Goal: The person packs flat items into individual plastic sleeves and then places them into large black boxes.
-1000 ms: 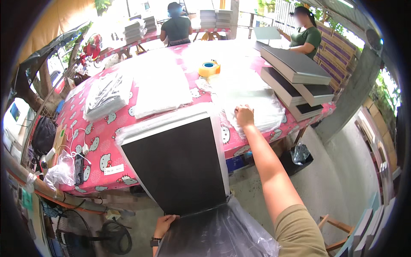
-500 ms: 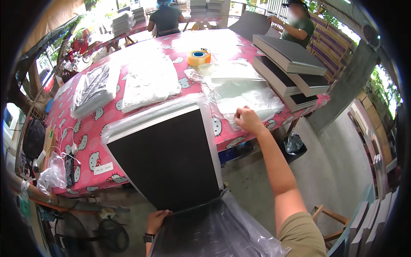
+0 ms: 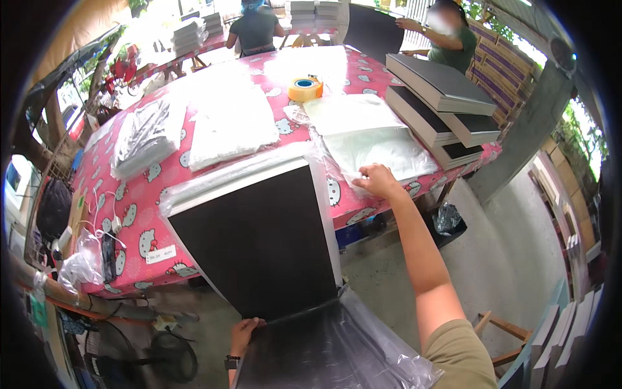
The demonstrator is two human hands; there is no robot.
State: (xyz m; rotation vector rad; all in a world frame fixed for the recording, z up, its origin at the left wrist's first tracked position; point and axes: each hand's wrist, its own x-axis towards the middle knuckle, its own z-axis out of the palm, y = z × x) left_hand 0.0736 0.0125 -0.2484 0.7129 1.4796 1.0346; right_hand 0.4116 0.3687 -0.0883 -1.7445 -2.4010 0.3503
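While my left hand (image 3: 243, 334) pinches the lower left corner of the black panel (image 3: 259, 240), thumb on top and the other fingers mostly hidden, a clear plastic bag (image 3: 324, 343) spreads over my lap with something dark showing through it. The panel slants from the near edge of the pink table (image 3: 146, 207) down to that bag, and clear film rims its far end and right side. I can't tell how far the panel goes inside.

My right hand (image 3: 378, 181) rests on the near edge of a stack of clear plastic sleeves (image 3: 372, 146), fingers curled and drawn close to the thumb; whether they pinch a sleeve I can't tell. Just beyond the sleeves sits an orange tape roll (image 3: 304, 89), and to their right, thick black-covered books (image 3: 440, 91) are piled.

On my left, a clear-wrapped bundle (image 3: 146, 139) has dark contents, beside a white stack (image 3: 233, 126). Below the table's right end, a black bin (image 3: 447, 235) holds crumpled plastic (image 3: 447, 217).
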